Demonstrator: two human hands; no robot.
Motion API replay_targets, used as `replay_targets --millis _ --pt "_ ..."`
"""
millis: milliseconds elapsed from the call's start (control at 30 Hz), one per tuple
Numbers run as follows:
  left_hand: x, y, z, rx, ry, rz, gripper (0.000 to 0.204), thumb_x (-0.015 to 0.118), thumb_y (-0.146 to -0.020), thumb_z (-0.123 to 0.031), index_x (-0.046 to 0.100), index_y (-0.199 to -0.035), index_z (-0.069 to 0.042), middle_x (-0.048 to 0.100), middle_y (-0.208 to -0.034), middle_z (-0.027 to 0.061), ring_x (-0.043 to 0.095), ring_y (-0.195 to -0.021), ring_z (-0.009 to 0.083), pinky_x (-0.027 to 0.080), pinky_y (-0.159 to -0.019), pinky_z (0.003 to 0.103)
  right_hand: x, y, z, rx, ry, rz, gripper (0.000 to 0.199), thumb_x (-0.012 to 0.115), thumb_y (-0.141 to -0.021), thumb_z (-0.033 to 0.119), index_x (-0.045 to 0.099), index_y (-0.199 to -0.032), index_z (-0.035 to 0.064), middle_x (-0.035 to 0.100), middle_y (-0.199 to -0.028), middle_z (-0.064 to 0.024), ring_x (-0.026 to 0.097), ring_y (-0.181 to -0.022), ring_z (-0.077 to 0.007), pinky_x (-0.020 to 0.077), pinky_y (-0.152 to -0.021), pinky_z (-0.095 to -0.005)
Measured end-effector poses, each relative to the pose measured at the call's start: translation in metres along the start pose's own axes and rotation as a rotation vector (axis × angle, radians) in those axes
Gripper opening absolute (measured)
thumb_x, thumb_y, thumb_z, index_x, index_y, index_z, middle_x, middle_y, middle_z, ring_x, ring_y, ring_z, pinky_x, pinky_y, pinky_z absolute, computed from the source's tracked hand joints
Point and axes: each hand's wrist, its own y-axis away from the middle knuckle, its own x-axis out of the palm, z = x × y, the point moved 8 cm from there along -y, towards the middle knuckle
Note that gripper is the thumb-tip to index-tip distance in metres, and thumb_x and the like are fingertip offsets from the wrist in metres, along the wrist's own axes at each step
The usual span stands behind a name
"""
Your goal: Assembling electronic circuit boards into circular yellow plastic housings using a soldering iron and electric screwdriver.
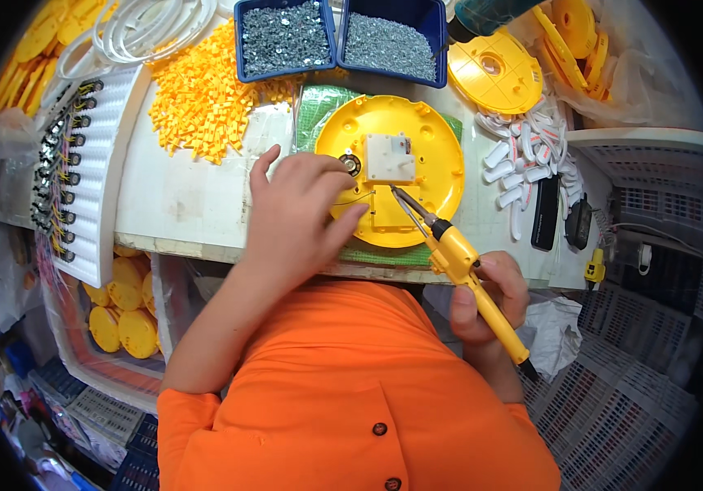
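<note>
A round yellow plastic shell (pixel 441 180) lies on a green mat (pixel 318 114) at the table's front. Fixed inside it are a white box-shaped module (pixel 388 159) and a small black round part (pixel 351 165). My right hand (pixel 490 299) is wrapped round a yellow soldering gun (pixel 453 254), its metal tip touching or just above the shell below the white module. My left hand (pixel 302 204) reaches over the shell's left side, fingers apart and slightly bent. Its thumb and forefinger are beside a thin dark wire (pixel 355 201); I see no grip on it.
Two blue bins (pixel 284 78) of small metal parts stand at the back. Loose yellow pieces (pixel 204 94) are heaped to their left, beside a white foam tray (pixel 106 172) with wired parts. White plastic pieces (pixel 515 168) and another yellow shell (pixel 494 72) lie right.
</note>
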Motion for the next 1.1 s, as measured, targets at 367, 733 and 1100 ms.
replay_targets --millis 367,733,1100 --pt "-0.025 -0.021 0.017 0.352 -0.23 0.399 0.017 0.068 -0.083 -0.011 0.068 -0.099 -0.011 0.063 -0.102 0.0032 0.06 -0.101 0.0238 0.044 -0.092 0.038 -0.006 0.006 -0.012 0.102 -0.045 -0.07 0.038 0.071 -0.084 0.018 0.057 -0.114 -0.001 0.061 -0.075 -0.0136 0.057 -0.059 -0.0242 0.0478 -0.054 -0.0335" --pt "-0.027 -0.015 0.011 0.4 -0.338 0.374 0.016 0.062 -0.08 -0.011 0.066 -0.096 -0.011 0.061 -0.108 0.0024 0.058 -0.107 0.0208 0.042 -0.097 0.039 -0.007 0.013 -0.014 0.149 -0.083 0.044 0.041 0.069 -0.09 0.015 0.052 -0.123 -0.0014 0.059 -0.105 -0.0156 0.058 -0.084 -0.018 0.0508 -0.073 -0.029" --pt "-0.098 0.007 0.01 0.156 -0.55 0.141 0.015 0.074 -0.078 -0.003 0.065 -0.088 -0.011 0.063 -0.127 0.0052 0.052 -0.13 0.0301 0.035 -0.109 0.047 -0.038 0.024 -0.017 0.172 0.045 -0.06 0.039 0.071 -0.081 0.014 0.059 -0.115 0.0002 0.063 -0.077 -0.0118 0.059 -0.061 -0.0239 0.0494 -0.057 -0.0326"
